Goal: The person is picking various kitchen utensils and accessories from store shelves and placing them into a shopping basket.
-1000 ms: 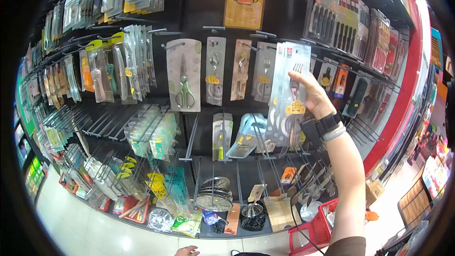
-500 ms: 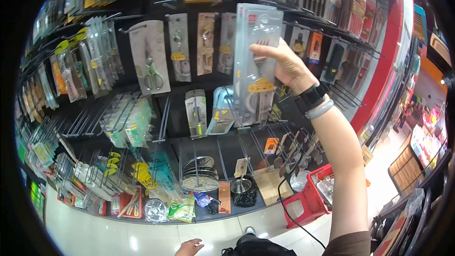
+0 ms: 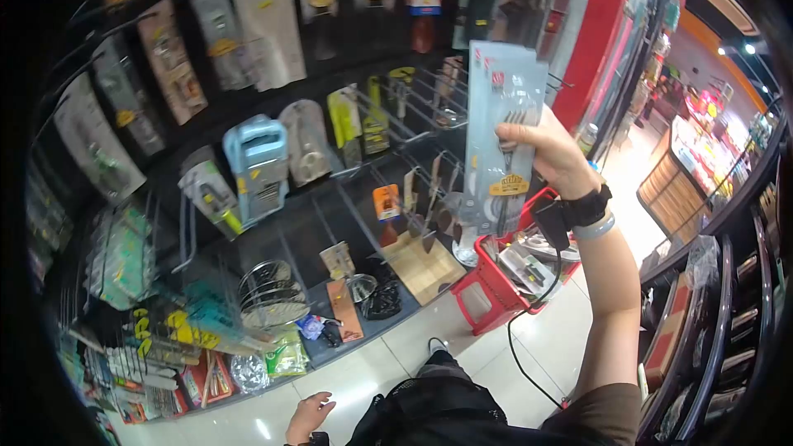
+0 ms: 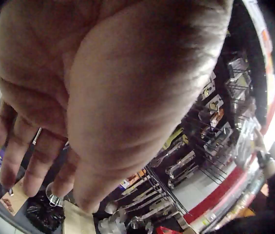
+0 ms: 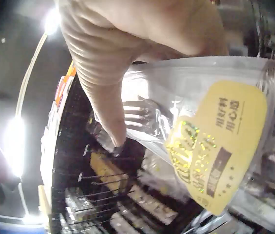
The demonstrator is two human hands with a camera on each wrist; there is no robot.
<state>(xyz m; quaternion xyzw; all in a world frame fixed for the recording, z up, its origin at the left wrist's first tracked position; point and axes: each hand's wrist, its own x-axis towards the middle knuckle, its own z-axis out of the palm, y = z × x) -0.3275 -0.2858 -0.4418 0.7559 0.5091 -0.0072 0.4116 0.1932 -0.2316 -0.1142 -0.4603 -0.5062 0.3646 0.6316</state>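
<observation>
My right hand [image 3: 555, 150] grips several carded fork packs [image 3: 508, 83] in clear plastic, with the thumb across the front near the tines. They stand upright, in front of the rack's right end in the head view. In the right wrist view, a yellow label [image 5: 239, 117] with a glittery patch shows on the front pack, next to a metal fork [image 5: 142, 117]. My left hand [image 3: 309, 415] hangs low over the floor, holding nothing. Its palm fills much of the left wrist view, the fingers loosely extended.
A red shopping basket [image 3: 472, 301] holding packaged goods stands on the floor below my right hand. Wire hooks on the black rack carry a blue grater [image 3: 254, 167] and other utensils. A wooden board [image 3: 425, 271] lies on the bottom shelf. A dark cable runs down from my right wrist.
The head view has swung right and downward. My right hand, still gripping the fork packs, has moved from the hooks to above the red basket. My left hand stays low and free.
</observation>
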